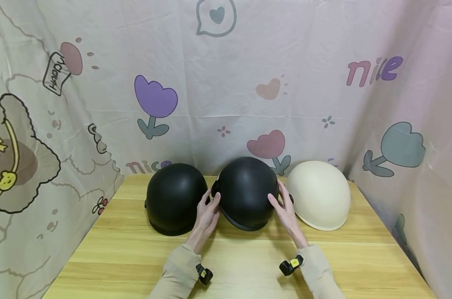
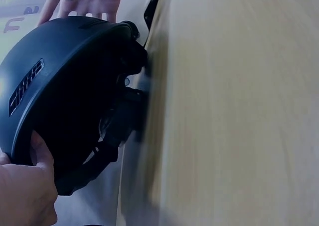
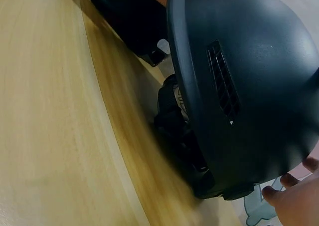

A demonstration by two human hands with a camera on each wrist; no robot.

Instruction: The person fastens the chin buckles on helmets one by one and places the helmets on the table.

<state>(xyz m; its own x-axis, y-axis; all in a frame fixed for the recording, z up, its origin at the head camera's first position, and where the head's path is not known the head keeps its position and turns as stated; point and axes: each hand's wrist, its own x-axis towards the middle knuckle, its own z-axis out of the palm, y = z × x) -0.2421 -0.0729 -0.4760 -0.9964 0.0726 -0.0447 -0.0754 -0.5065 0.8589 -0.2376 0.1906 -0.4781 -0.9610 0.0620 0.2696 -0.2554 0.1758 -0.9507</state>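
A black helmet (image 1: 248, 193) stands between my two hands at the middle of the table, tilted, its rim facing toward me. My left hand (image 1: 207, 214) grips its left edge; in the left wrist view the thumb (image 2: 42, 151) is tucked inside the rim. Straight, spread fingers of my right hand (image 1: 287, 209) touch the shell's right side. Dark straps (image 2: 92, 171) hang from the inside. Whether the helmet touches the table cannot be told. A second black helmet (image 1: 176, 197) sits to the left, close to my left hand. A cream helmet (image 1: 319, 195) is at the right.
The helmets are on a light wood table (image 1: 244, 261). A patterned cloth (image 1: 226, 83) hangs behind the table and along its sides. Black wrist cameras (image 1: 204, 274) are strapped over both beige sleeves (image 1: 181, 268).
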